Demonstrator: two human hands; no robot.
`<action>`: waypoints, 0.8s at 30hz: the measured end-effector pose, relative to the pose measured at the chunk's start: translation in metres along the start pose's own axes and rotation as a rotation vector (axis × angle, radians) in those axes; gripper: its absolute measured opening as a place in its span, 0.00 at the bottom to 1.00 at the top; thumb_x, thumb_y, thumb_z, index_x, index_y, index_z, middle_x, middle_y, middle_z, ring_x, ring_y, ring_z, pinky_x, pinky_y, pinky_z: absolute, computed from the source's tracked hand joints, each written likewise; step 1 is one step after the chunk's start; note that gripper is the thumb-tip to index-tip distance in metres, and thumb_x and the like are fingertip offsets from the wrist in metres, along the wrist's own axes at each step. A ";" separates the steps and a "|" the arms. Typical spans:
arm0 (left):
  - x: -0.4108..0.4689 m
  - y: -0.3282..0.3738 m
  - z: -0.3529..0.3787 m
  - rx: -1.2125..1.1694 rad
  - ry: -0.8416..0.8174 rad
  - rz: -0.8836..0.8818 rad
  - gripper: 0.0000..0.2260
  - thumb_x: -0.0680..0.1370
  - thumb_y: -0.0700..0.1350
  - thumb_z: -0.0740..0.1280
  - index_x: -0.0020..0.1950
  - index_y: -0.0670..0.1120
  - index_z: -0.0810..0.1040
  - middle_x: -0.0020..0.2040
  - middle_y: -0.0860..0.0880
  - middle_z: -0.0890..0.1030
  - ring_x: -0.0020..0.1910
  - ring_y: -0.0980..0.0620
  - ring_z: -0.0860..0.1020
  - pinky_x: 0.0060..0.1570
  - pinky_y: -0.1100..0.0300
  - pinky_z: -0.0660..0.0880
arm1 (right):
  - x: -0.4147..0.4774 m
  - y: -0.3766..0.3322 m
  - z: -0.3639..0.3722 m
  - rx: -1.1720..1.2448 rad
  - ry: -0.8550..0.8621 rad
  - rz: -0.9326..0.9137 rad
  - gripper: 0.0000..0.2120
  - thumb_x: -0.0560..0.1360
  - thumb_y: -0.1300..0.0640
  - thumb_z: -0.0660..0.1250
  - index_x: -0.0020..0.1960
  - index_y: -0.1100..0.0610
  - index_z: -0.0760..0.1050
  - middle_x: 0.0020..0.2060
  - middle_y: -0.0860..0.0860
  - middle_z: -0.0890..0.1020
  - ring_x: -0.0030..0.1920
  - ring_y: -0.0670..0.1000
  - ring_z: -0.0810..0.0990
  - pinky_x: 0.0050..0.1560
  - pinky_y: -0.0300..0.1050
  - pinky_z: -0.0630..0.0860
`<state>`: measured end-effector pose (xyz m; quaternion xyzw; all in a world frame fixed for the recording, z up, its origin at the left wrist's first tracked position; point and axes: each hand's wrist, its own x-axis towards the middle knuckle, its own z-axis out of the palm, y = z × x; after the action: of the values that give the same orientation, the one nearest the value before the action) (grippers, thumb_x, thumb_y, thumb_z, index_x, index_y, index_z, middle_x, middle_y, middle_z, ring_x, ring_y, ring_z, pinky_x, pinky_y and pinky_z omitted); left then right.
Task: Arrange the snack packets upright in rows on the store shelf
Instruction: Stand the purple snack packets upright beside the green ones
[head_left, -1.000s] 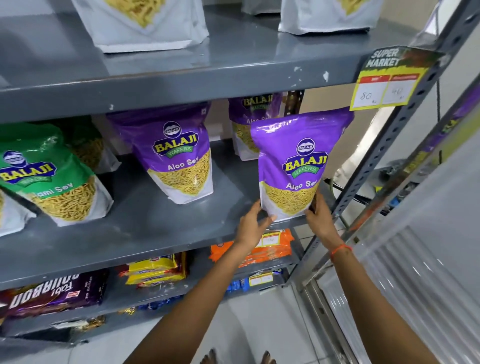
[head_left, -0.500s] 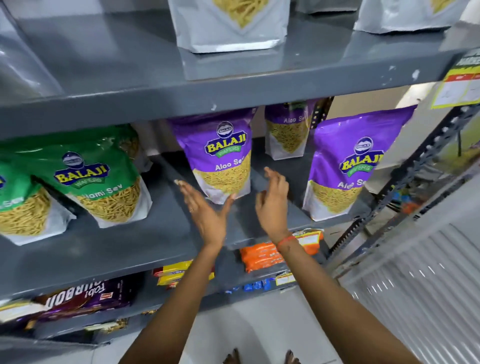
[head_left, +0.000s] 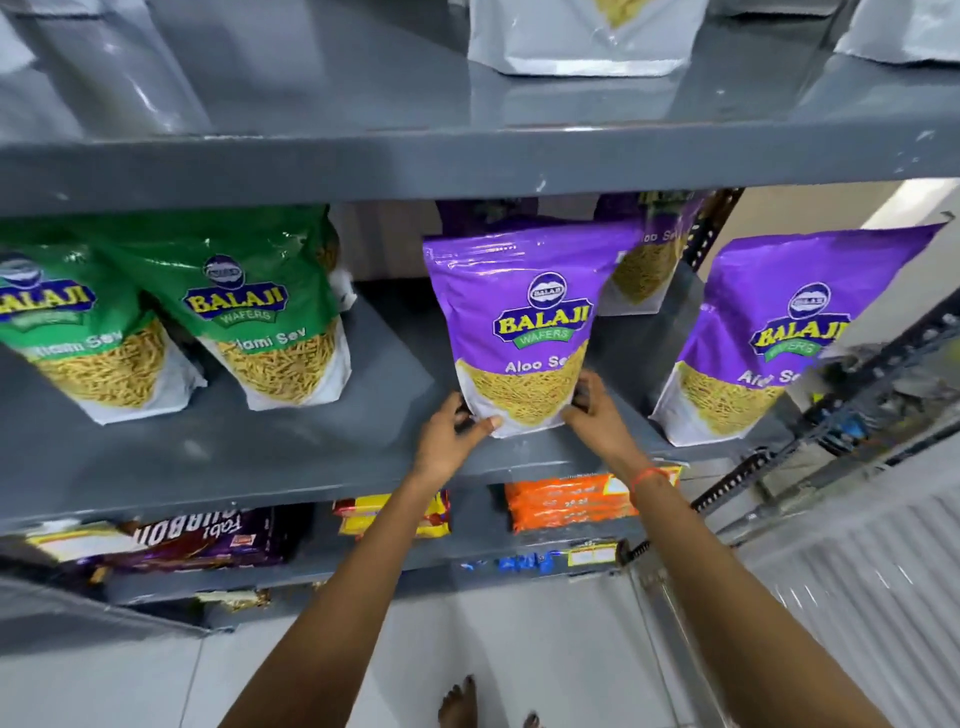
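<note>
A purple Aloo Sev packet (head_left: 524, 322) stands upright near the front of the grey middle shelf (head_left: 291, 447). My left hand (head_left: 452, 431) grips its lower left corner and my right hand (head_left: 592, 410) grips its lower right corner. A second purple packet (head_left: 779, 332) stands at the shelf's right end, and a third (head_left: 649, 260) stands behind, partly hidden. Two green sev packets (head_left: 270, 322) (head_left: 78, 332) stand on the left of the same shelf.
The upper shelf (head_left: 467, 156) carries white-bottomed packets (head_left: 576, 36). The lower shelf holds orange (head_left: 566, 501), yellow (head_left: 395, 514) and dark purple biscuit packs (head_left: 202, 535). A slotted metal upright (head_left: 862, 374) bounds the right side. A bare foot (head_left: 460, 701) stands on the tiled floor.
Both hands left the right-end purple packet, crossed to the left, and closed on the bottom corners of the middle purple packet, which now sits nearer the shelf's front edge.
</note>
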<state>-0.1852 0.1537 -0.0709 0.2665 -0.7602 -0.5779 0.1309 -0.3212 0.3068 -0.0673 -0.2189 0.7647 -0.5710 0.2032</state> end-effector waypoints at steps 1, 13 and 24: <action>-0.009 -0.003 0.004 -0.004 -0.012 0.004 0.14 0.71 0.45 0.72 0.53 0.44 0.75 0.53 0.42 0.83 0.53 0.46 0.81 0.56 0.48 0.76 | -0.010 0.005 -0.005 -0.021 -0.008 0.003 0.21 0.71 0.75 0.59 0.63 0.65 0.64 0.61 0.66 0.75 0.57 0.57 0.75 0.54 0.41 0.73; -0.044 0.010 0.011 0.052 -0.092 -0.009 0.21 0.75 0.46 0.68 0.66 0.44 0.70 0.65 0.45 0.77 0.63 0.47 0.75 0.63 0.53 0.72 | -0.047 0.010 -0.016 -0.046 -0.070 0.025 0.22 0.74 0.70 0.61 0.66 0.59 0.62 0.63 0.59 0.74 0.60 0.53 0.74 0.59 0.43 0.70; -0.053 0.007 0.002 0.063 -0.083 0.050 0.33 0.75 0.49 0.67 0.75 0.48 0.54 0.76 0.45 0.63 0.73 0.46 0.64 0.71 0.44 0.66 | -0.074 -0.007 0.021 -0.125 0.479 -0.122 0.22 0.71 0.70 0.57 0.65 0.65 0.65 0.62 0.64 0.73 0.63 0.61 0.71 0.67 0.53 0.67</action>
<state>-0.1438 0.1859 -0.0590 0.2272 -0.7893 -0.5607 0.1054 -0.2476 0.3305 -0.0614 -0.1354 0.8101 -0.5695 -0.0327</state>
